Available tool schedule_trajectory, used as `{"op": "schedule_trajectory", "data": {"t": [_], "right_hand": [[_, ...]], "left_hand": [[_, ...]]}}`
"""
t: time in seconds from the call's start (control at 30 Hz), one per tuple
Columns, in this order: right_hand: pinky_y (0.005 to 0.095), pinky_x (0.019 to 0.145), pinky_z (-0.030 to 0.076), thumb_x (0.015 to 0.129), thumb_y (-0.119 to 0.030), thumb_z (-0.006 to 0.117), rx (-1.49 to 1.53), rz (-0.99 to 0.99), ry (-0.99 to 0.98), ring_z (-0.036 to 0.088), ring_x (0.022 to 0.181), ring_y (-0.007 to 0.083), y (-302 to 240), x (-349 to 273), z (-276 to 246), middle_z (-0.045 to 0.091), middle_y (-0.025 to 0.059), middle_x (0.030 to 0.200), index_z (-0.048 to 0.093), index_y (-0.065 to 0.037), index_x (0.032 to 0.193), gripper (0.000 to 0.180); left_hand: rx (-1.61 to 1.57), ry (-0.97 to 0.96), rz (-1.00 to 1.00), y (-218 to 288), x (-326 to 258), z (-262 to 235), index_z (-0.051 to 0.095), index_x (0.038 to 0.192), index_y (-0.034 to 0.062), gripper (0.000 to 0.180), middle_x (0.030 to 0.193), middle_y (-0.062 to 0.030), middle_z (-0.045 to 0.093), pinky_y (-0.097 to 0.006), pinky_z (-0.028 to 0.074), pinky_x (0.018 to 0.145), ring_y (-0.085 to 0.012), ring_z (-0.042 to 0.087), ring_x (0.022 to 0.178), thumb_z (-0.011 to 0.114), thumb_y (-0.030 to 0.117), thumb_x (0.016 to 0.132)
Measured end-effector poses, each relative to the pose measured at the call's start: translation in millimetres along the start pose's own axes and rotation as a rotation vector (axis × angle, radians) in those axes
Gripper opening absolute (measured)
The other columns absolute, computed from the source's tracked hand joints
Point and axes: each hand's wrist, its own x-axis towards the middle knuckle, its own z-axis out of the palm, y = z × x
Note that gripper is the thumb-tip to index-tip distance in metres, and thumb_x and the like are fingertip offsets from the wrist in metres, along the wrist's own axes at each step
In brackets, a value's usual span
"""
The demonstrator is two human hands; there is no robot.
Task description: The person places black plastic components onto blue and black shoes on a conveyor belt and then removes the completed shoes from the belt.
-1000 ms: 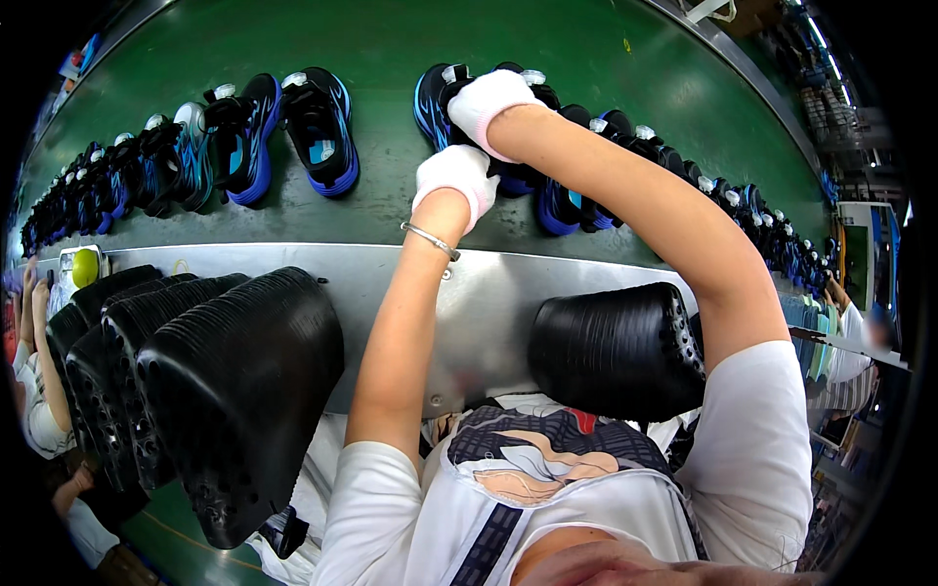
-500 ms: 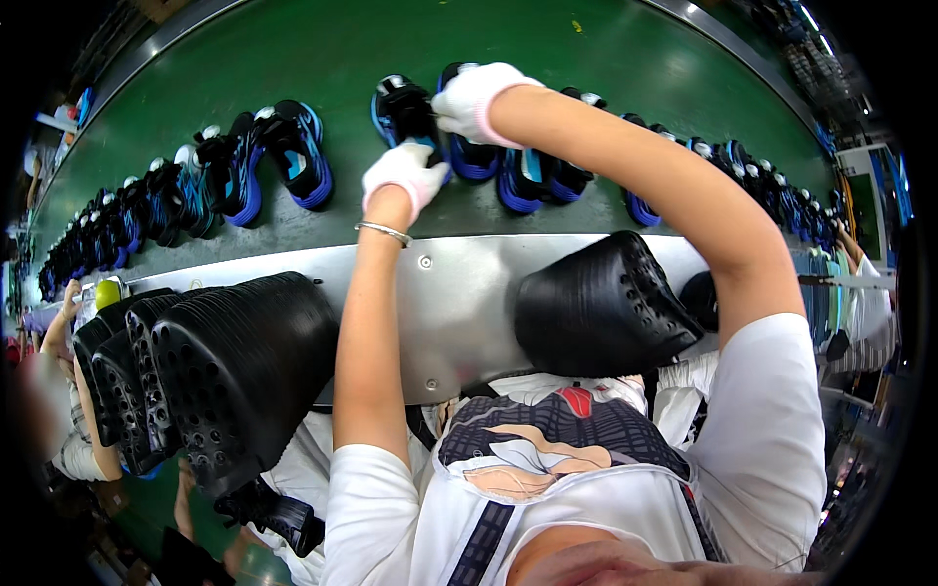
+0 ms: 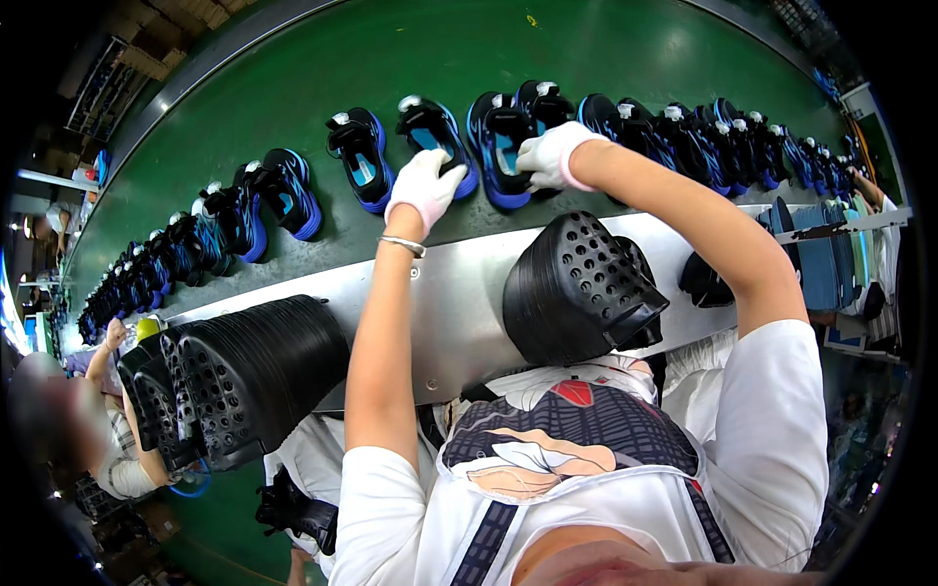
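Note:
My left hand [image 3: 427,188], in a white glove with a bracelet at the wrist, is closed on the heel collar of a black and blue sports shoe [image 3: 445,127]. The fingers dip into the shoe's opening and the thumb lies at its side. My right hand [image 3: 557,156], gloved too, has its fingertips closed over the right edge of another sports shoe [image 3: 486,127]; part of that grip is hidden. Just beyond the right hand is a further sports shoe [image 3: 537,95]. One more shoe [image 3: 362,161] stands left of my left hand.
A green work surface [image 3: 410,44] carries long rows of similar shoes [image 3: 186,244] to both sides. On the metal ledge [image 3: 449,293] nearer me lie a stack of black perforated shell-shaped pieces [image 3: 264,361] and a smaller stack [image 3: 576,283]. Another person's arm [image 3: 103,361] shows far left.
My right hand has come nearer and to the right, from the far part of a shoe to a shoe's edge. The shoes around my hands now stand farther apart. The view has turned slightly.

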Motion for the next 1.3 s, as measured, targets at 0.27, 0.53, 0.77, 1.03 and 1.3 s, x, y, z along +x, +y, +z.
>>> {"op": "schedule_trajectory", "data": {"t": [0.27, 0.53, 0.77, 1.03, 1.3], "right_hand": [[0.0401, 0.089, 0.048, 0.083, -0.027, 0.058, -0.034, 0.122, 0.139, 0.058, 0.102, 0.0299, 37.3, -26.9, 25.2, 0.057, 0.0014, 0.123, 0.061, -0.014, 0.116, 0.036], [0.0385, 0.084, 0.047, 0.086, -0.027, 0.056, 0.214, 0.419, 0.459, 0.059, 0.098, 0.0296, 26.1, -194.2, 15.1, 0.062, 0.0114, 0.102, 0.063, -0.010, 0.108, 0.028], [0.0373, 0.079, 0.048, 0.090, -0.027, 0.051, 0.214, 0.972, 0.811, 0.060, 0.091, 0.0324, 21.0, -350.7, 75.9, 0.064, 0.0136, 0.096, 0.063, -0.007, 0.100, 0.025], [0.0333, 0.085, 0.047, 0.086, -0.016, 0.056, 0.445, 1.113, 0.652, 0.060, 0.094, 0.0286, 16.4, -370.3, 161.8, 0.060, 0.0110, 0.101, 0.061, -0.007, 0.105, 0.022], [0.0341, 0.089, 0.046, 0.079, -0.005, 0.057, 0.381, 1.026, 0.574, 0.055, 0.103, 0.0302, 38.3, -353.1, 198.7, 0.054, 0.0112, 0.110, 0.056, -0.008, 0.107, 0.028]], "left_hand": [[-0.331, -0.246, -0.231, 54.2, 16.3, -49.2, 0.061, 0.079, 0.0022, 0.033, 0.062, -0.0020, 0.054, -0.024, 0.039, 0.049, -0.0077, 0.050, 0.052, 0.059, 0.035, 0.085], [0.078, -0.268, 0.040, 43.1, 20.6, -4.9, 0.065, 0.095, -0.0009, 0.042, 0.090, -0.0221, 0.065, -0.039, 0.049, 0.075, -0.0358, 0.063, 0.081, 0.059, 0.039, 0.082], [0.288, -0.318, 0.045, 13.7, 9.0, 21.8, 0.066, 0.092, -0.0016, 0.041, 0.094, -0.0254, 0.063, -0.043, 0.047, 0.080, -0.0424, 0.059, 0.090, 0.057, 0.038, 0.084], [0.309, -0.492, -0.135, 4.6, 26.9, 10.4, 0.065, 0.089, -0.0063, 0.045, 0.077, -0.0239, 0.065, -0.039, 0.050, 0.069, -0.0344, 0.066, 0.073, 0.059, 0.037, 0.082], [0.542, -0.454, -0.059, 8.8, 25.7, 10.8, 0.065, 0.096, -0.0059, 0.046, 0.094, -0.0274, 0.064, -0.041, 0.050, 0.080, -0.0397, 0.063, 0.089, 0.058, 0.037, 0.082]]}}
